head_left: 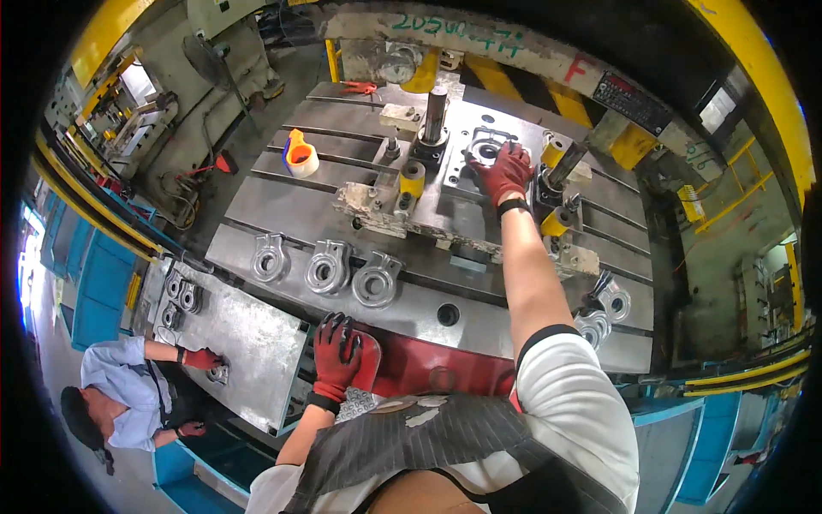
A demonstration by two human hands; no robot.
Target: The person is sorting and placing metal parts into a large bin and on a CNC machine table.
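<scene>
Red knit gloves on both hands, dark cuffs at the wrists. The right hand [507, 171] is stretched out over a shiny cast metal part [485, 151] seated in the die block [445, 210] at the middle of the press bed [282, 201]. Its fingers are spread across the part's near edge, resting on it, but I can't tell if they actually grip it. That part is a ring with a round bore facing up; which way its long axis runs I can't tell, since the glove covers part of it.

The left hand [336, 355] lies flat with fingers splayed on the red front edge of the press [402, 364], holding nothing.

Three similar castings [325, 270] sit in a row on the grey slotted steel bed just ahead of it, lugs pointing up-right. More castings [604, 313] lie on the right. A co-worker [128, 398] at lower left has red gloves on a steel counter [248, 343].
</scene>
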